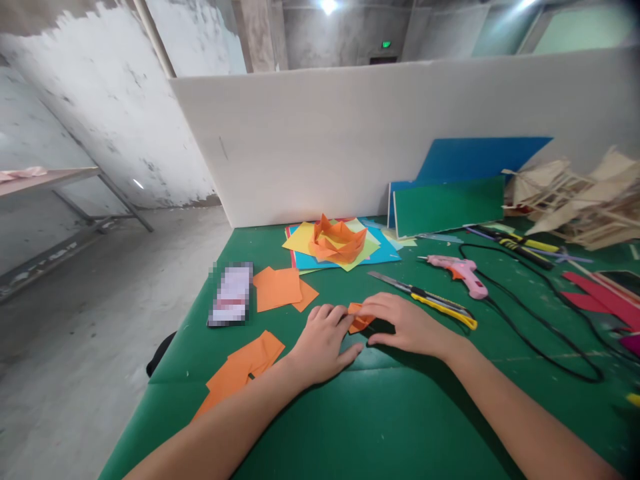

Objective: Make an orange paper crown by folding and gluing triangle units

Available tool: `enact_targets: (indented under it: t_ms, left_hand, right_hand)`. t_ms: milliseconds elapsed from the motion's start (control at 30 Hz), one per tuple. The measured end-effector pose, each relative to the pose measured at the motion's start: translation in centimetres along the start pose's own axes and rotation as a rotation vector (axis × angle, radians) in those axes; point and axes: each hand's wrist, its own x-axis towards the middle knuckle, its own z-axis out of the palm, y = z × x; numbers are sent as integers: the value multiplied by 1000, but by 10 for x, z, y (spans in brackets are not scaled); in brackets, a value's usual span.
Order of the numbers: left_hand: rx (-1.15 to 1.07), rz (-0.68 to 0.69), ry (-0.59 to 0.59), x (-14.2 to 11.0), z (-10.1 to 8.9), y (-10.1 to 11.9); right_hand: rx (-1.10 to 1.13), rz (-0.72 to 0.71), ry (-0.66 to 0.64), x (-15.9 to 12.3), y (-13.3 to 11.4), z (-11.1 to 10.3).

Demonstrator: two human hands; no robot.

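Observation:
A small folded piece of orange paper (361, 324) lies on the green table between my two hands, partly hidden by fingers. My left hand (323, 341) rests at its left side, fingers bent and tips pressing its edge, the thumb pointing right. From the other side my right hand (403, 323) grips the paper, index finger over its top and thumb lower down near the table. Flat orange squares (279, 289) lie just beyond my left hand. More orange sheets (245, 363), some folded, are spread beside my left forearm.
An orange folded-paper ring with points (340, 248) sits on coloured sheets (387, 252) at the back. A yellow utility knife (440, 307), pink glue gun (463, 272) and its black cord are to the right. A phone (231, 293) lies left. A white board (310, 147) stands behind.

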Motion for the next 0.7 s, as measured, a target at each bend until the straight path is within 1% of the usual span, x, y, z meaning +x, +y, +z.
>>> enact_targets:
  t_ms: [100, 267, 467, 567, 700]
  left_hand:
    - [1, 5, 6, 0, 1, -1]
    - [-21, 36, 50, 0, 4, -4]
    - [-141, 99, 89, 2, 8, -14]
    - [-156, 118, 103, 3, 11, -19]
    - [-164, 149, 130, 4, 15, -24]
  right_hand:
    - [-26, -18, 3, 2, 6, 3]
    - [-50, -58, 83, 1, 14, 8]
    - [-2, -4, 124, 0, 18, 19]
    - [15, -6, 128, 0, 17, 18]
    - [47, -28, 108, 1, 11, 13]
